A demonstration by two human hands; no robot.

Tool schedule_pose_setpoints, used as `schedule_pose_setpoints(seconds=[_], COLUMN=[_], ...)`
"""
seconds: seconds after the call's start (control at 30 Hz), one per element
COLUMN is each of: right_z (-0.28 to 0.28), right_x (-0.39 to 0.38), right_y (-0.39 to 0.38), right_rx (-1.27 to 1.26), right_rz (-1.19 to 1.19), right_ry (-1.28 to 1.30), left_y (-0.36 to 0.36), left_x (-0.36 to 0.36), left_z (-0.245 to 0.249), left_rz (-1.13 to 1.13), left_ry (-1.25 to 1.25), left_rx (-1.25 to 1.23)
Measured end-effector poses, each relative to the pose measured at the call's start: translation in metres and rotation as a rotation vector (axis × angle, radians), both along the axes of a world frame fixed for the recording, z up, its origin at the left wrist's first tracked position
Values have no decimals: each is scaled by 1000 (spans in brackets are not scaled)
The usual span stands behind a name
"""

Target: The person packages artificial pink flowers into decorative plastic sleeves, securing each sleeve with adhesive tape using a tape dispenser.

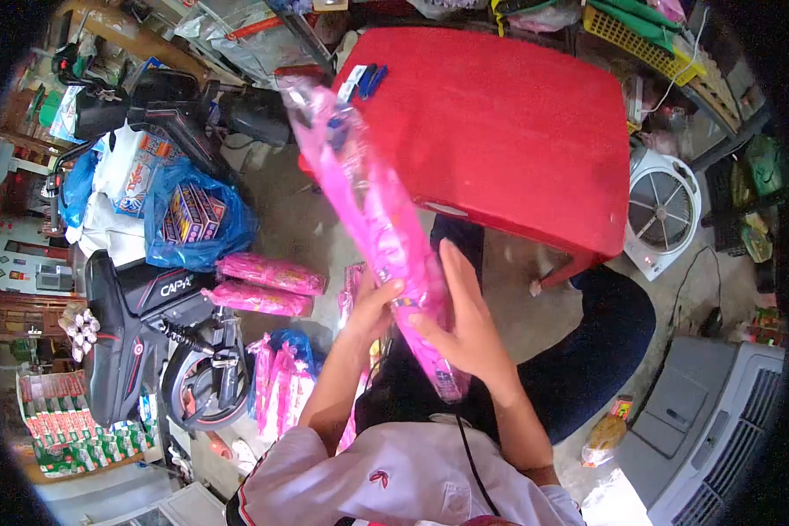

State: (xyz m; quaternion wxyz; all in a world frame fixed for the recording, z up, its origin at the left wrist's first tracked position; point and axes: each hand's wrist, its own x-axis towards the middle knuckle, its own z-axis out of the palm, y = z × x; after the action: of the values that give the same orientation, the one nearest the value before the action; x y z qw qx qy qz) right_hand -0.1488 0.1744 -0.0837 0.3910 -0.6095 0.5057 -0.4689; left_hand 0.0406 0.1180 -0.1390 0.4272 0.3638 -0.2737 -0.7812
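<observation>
A long pink package [380, 215] in clear, shiny plastic slants across the middle of the view, from my lap towards the red table. What is inside the wrapping I cannot make out. My left hand [370, 309] grips its lower left side, thumb lying on top and the other fingers mostly hidden. Against the lower right side rests my right hand [467, 326], its thumb across the plastic and its fingers stretched along the edge. The package's far end is slightly blurred and overlaps the near left corner of the red table [508, 123].
Similar pink packages [267, 285] lie to the left, by a black bike [118, 324]. Near them sits a blue bag [197, 215] with boxes. Blue clips [373, 81] lie on the table. A fan [662, 210] and a grey appliance [710, 430] stand right.
</observation>
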Motion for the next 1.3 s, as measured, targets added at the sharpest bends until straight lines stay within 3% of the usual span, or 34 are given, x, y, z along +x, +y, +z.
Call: schedule_pose_setpoints(seconds=[0.2, 0.27, 0.37, 0.43, 0.5, 0.6, 0.67, 0.8, 0.9, 1.03, 1.2, 1.3], right_z=[8, 8, 1, 17, 27, 9, -6, -2, 9, 21, 21, 28], right_x=[20, 23, 48, 67, 91, 120, 121, 107, 95, 67, 35, 22], right_y=[-35, -66, -140, -195, -242, -295, -310, -316, -307, -264, -236, -247], right_rx=[-99, -81, -143, -290, -232, -262, -257, -384, -406, -348, -356, -590], right_rz=[-51, -23, -17, -29, -16, -58, -10, 101, 128, 103, -88, -120], right_ry=[1, 74, -23, 244, 418, 688, 731, 731, 439, 236, 263, 364], left_y=[3, 8, 16, 22, 26, 33, 36, 29, 23, 13, -3, -4], left_x=[50, 72, 93, 102, 110, 120, 119, 121, 119, 102, 79, 61], left_z=[14, 21, 25, 32, 31, 32, 43, 38, 36, 47, 58, 76], left_rz=[237, 335, 498, 590, 597, 671, 701, 655, 615, 576, 440, 432], left_ry=[-115, -142, -93, -113, -128, -177, -174, -200, -201, -139, -178, -183], left_rx=[-157, -153, -151, -150, -145, -186, -172, -183, -209, -271, -361, -396])
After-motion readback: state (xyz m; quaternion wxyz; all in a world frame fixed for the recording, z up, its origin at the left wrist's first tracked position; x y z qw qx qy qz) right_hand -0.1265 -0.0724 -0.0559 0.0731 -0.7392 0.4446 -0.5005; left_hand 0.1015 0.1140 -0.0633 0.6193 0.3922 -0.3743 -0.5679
